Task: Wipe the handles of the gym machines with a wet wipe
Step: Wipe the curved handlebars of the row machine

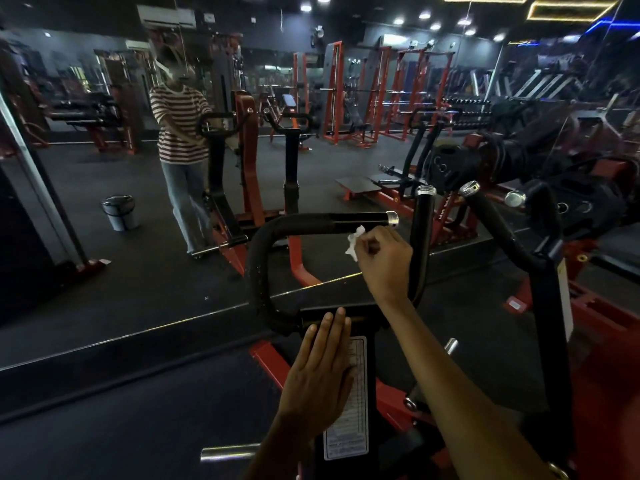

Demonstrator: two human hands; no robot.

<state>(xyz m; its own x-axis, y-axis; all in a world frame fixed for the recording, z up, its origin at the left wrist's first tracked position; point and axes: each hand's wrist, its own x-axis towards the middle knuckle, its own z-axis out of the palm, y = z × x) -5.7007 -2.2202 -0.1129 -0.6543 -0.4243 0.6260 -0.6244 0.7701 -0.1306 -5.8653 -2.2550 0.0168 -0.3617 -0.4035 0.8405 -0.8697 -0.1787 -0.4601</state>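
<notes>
A black curved handle (322,222) with a silver end cap runs across the middle of the head view, part of a red and black machine. My right hand (384,258) pinches a crumpled white wet wipe (355,241) just under the handle's right end, close to the cap. My left hand (320,372) lies flat with straight fingers on the machine's black upright pad (367,393), beside a white label. Another upright black handle (423,237) stands just right of my right hand.
A wall mirror ahead reflects a person in a striped shirt at the same machine. A further angled handle (498,223) and black weight plates (450,168) sit to the right. A small bin (119,212) shows in the mirror at left. Dark rubber floor surrounds the machine.
</notes>
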